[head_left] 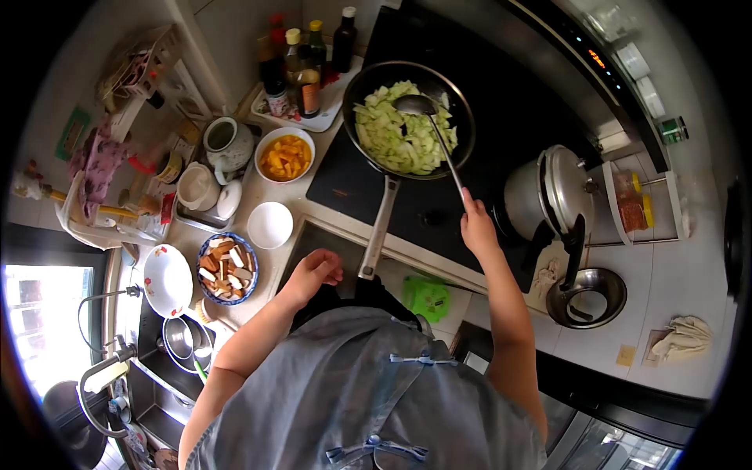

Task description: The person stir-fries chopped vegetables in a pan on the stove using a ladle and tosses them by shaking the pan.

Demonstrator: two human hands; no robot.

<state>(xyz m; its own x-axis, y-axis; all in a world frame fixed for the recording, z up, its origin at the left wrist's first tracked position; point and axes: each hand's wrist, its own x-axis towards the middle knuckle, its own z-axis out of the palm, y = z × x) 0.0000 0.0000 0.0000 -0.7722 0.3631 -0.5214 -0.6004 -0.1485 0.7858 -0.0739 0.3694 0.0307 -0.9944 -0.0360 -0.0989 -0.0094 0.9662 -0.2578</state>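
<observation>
My right hand (479, 225) is closed around the handle of a metal ladle (447, 155). The ladle's dark bowl rests among chopped pale green vegetables, which look like cabbage (395, 141), in a black frying pan (468, 102). The pan sits on the black cooktop, its long metal handle (380, 227) pointing towards me. Left of that handle, and apart from it, my left hand (317, 274) hovers with loosely bent fingers and nothing in them. Nearest to it are a white bowl (270, 225) and a blue-rimmed bowl (252, 266) of brown and white chopped pieces.
Beaten-egg-coloured cooked pieces fill a white bowl (312, 143) beside the cooktop (337, 184). Sauce bottles (308, 90) crowd a tray behind it. A pressure cooker (529, 192) stands right of the pan, near a metal bowl (619, 294). The sink (149, 392) is at lower left.
</observation>
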